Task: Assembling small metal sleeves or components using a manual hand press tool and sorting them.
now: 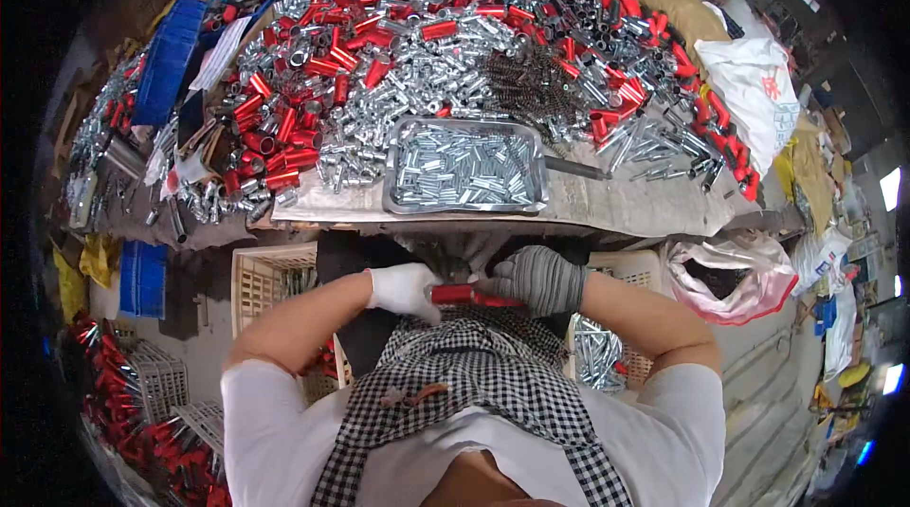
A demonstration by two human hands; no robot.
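In front of my checked apron, below the table's edge, both gloved hands are closed on a red metal tube [452,294]. My left hand [402,290], in a white glove, has its fingers round the left end. My right hand [544,280], in a grey striped glove, grips the other end, where more red shows under the fingers. Whether that is one piece or two joined parts I cannot tell. On the table just ahead lies a metal tray [391,187] of small silver pins, with a heap of silver fittings [431,71] behind it.
Red tubes [284,142] are piled at the left and dark coil springs [536,85] right of centre. Plastic crates [248,294] stand under the table, one [637,270] holding silver rods. A white sack [749,284] sits at the right, and blue bins [169,62] at the left.
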